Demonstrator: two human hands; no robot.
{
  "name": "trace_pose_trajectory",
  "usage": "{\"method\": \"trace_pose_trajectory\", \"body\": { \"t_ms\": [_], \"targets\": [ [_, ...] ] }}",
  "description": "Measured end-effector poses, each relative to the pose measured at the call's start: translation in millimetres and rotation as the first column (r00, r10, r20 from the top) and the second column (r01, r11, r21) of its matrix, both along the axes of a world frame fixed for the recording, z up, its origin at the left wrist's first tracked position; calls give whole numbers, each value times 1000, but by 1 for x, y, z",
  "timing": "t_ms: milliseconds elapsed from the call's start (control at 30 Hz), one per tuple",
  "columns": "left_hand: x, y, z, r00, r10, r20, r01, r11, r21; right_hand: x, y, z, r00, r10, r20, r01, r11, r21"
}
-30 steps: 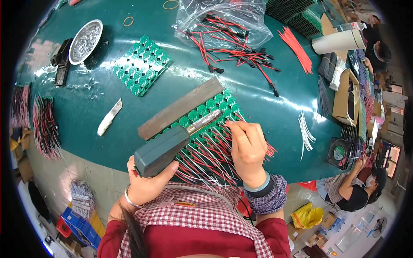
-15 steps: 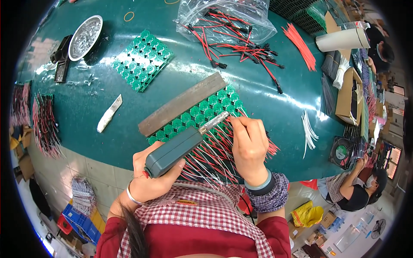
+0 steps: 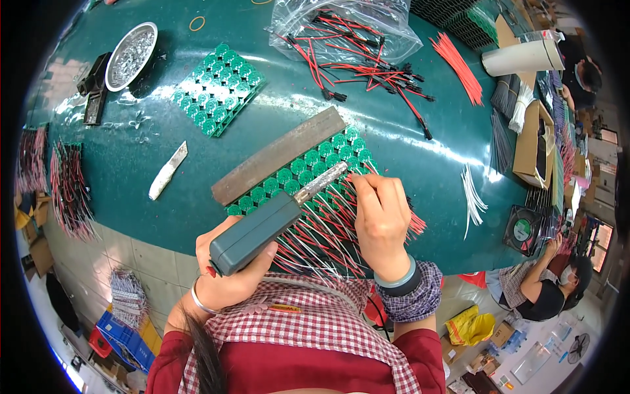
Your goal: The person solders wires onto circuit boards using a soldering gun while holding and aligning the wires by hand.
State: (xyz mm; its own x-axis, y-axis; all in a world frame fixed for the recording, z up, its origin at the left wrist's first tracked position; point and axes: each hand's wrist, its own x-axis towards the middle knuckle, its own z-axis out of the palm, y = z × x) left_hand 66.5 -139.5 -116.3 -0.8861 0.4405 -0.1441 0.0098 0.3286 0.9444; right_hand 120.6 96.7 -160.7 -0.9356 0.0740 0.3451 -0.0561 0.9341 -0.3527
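Note:
My left hand (image 3: pixel 230 282) is wrapped round the dark green body of a soldering gun (image 3: pixel 252 235). Its metal barrel slants up and right over a panel of round green circuit boards (image 3: pixel 284 176), the tip close to my right fingers. With thumb and fingertips pinched, my right hand (image 3: pixel 380 226) holds a red wire (image 3: pixel 350 178) at the panel's right part. Many red, white and black wires (image 3: pixel 321 240) trail from the panel toward me. Along the panel's far side lies a flat brownish bar (image 3: pixel 279 156). Whether the tip touches a board I cannot tell.
Another green panel (image 3: pixel 218 90), a white-wrapped blade-like piece (image 3: pixel 168 171) and a metal bowl (image 3: pixel 131 56) lie to the left. Connector leads (image 3: pixel 374 72) spill from a plastic bag beyond. Red wires (image 3: pixel 457 69), white wires (image 3: pixel 471 200) and a small fan (image 3: pixel 523 230) are right.
The soldering gun's body has shifted slightly down and left, and its tip sits a little higher and farther from my right fingertips. My right hand has barely moved.

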Motion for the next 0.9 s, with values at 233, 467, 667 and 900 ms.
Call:
{"method": "trace_pose_trajectory", "body": {
  "t_ms": [233,467,667,900],
  "targets": [
    [2,-3,-2,1000,-3,-15,3,1000,9,-1,-1,0,1000,-14,-13,14,1000,13],
    [7,-11,-5,1000,24,-6,-24,1000,13,2,-10,5,992,-39,-118,34,998,-46],
    [7,-12,-4,1000,17,-6,-17,1000,19,4,-11,-2,996,30,-88,-33,999,-35],
    [10,-15,-9,1000,-20,1,20,1000,11,5,-13,-2,999,34,-34,-34,999,-14]
  ]
}}
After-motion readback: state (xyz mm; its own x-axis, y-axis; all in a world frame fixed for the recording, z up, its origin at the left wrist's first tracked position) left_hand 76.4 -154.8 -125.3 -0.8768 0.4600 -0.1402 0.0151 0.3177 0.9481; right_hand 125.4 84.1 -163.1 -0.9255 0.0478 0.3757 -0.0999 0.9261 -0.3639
